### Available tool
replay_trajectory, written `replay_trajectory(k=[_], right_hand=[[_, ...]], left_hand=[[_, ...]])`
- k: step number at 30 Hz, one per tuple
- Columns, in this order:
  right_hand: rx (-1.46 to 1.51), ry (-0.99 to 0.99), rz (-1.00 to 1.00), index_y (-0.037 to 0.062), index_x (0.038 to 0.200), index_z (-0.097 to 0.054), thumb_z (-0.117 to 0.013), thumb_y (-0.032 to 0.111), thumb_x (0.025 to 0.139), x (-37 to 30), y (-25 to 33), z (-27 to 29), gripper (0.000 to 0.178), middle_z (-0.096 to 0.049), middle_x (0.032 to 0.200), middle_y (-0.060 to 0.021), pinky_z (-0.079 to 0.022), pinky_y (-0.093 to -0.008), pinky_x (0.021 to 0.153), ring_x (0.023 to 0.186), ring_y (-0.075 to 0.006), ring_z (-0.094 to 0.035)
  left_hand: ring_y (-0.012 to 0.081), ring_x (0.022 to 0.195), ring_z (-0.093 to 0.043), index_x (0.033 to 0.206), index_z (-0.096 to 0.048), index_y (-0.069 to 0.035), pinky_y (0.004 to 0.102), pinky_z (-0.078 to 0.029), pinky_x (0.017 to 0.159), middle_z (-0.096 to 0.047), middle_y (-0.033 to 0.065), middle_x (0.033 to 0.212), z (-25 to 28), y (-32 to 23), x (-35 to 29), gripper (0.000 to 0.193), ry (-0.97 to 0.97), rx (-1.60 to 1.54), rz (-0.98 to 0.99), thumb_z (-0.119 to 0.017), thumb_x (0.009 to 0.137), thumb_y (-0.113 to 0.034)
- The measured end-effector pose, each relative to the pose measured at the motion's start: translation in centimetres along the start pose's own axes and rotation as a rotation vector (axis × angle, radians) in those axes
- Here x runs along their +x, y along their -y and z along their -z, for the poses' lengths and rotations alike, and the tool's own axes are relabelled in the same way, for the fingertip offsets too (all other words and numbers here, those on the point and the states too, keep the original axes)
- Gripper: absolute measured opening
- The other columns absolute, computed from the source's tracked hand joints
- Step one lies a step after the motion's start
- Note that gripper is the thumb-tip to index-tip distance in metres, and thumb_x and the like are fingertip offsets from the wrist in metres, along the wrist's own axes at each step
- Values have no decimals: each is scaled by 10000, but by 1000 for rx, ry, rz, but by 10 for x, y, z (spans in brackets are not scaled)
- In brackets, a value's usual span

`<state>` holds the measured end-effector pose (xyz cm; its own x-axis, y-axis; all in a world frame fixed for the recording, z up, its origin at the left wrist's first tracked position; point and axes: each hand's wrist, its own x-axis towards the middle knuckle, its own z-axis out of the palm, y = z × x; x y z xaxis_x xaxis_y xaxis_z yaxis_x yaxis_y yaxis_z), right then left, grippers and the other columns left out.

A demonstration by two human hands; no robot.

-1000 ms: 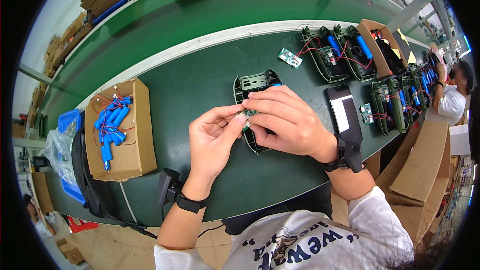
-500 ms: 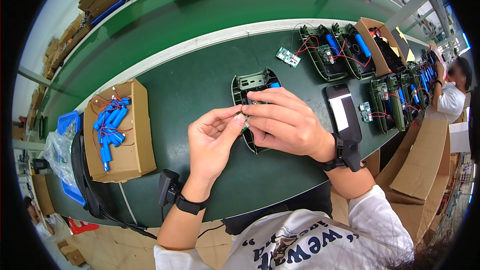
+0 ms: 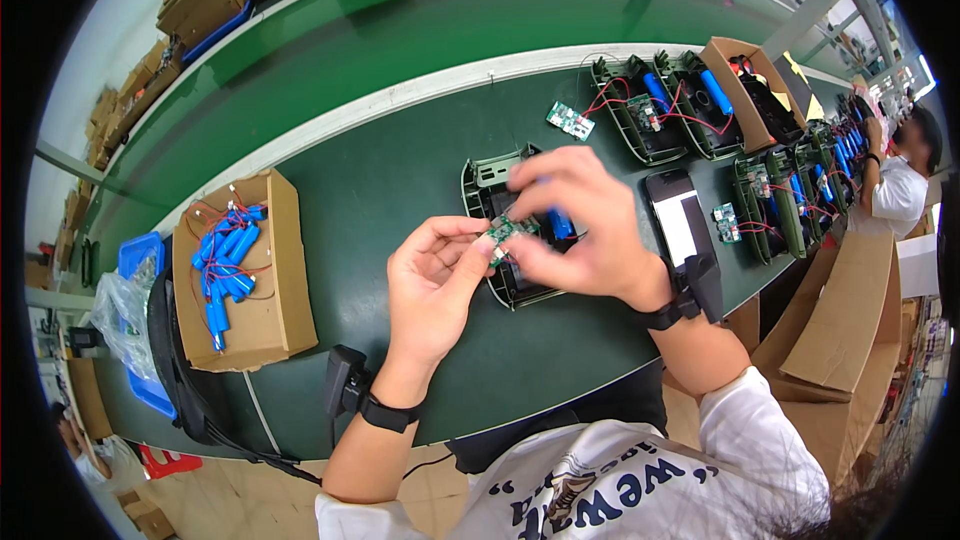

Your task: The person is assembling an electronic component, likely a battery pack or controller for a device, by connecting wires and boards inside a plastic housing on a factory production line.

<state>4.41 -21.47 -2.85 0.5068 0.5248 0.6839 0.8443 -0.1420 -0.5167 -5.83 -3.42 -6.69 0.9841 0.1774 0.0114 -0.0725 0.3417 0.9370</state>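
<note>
A small green circuit board (image 3: 513, 233) is pinched between the thumb and fingers of my left hand (image 3: 432, 275). My right hand (image 3: 585, 225), partly smeared by motion, hovers just right of the board. Its fingers and thumb are spread apart, the thumb close to the board's edge. Beneath both hands an open dark-green plastic housing (image 3: 492, 173) lies on the bench, partly hidden by them. A blue cylindrical battery (image 3: 560, 224) shows inside it, beside my right hand.
On the left stands a cardboard box (image 3: 290, 280) of wired blue batteries. At right lie a phone (image 3: 682, 220), a loose circuit board (image 3: 570, 121) and several green housings (image 3: 640, 135) with red wires. Farther right, a co-worker (image 3: 900, 180) sits by the bench.
My right hand has lifted off the board and its fingers have spread. More of the board now shows in my left hand, which keeps hold of it.
</note>
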Motion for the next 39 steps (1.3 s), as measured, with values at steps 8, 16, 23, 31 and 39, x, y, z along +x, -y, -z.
replay_trajectory(k=[8,16,23,31,39], right_hand=[[-134,240,-348,68,1389,-646,-537,260,1083,-9,-34,-8,377,-591,1458,-190,-375,-482,1164,1377,-370,-520],[234,44,-422,-31,1238,-660,-649,39,999,4,-39,-8,249,-711,1191,-114,-533,-361,966,1063,-220,-702],[878,-142,-430,3,1145,-561,-635,43,1038,1,-23,1,136,-664,1047,-73,-551,-312,899,968,-155,-677],[726,-90,-405,-30,1109,-660,-678,63,1016,-2,3,11,132,-713,961,-68,-557,-284,767,854,-116,-673],[365,5,-284,17,897,-741,-781,26,865,-1,4,5,52,-665,769,-54,-495,-264,614,665,-120,-613]], left_hand=[[169,988,-693,1205,-669,44,343,-633,860,-678,126,1181,1,2,3,193,-102,-40,6,-565,1050,-4],[169,958,-710,1017,-652,-2,367,-633,880,-675,95,1082,-4,6,3,42,-107,-102,-24,-669,994,29],[169,894,-715,910,-573,-32,383,-648,840,-648,84,1044,-6,1,3,143,-108,-103,-24,-679,990,22],[165,880,-722,995,-579,-23,369,-651,803,-678,94,1035,-4,3,3,89,-109,-122,-77,-658,1003,18],[157,936,-718,1202,-605,23,349,-642,827,-707,111,1111,-5,-3,2,177,-100,-85,-67,-632,1032,-21]])
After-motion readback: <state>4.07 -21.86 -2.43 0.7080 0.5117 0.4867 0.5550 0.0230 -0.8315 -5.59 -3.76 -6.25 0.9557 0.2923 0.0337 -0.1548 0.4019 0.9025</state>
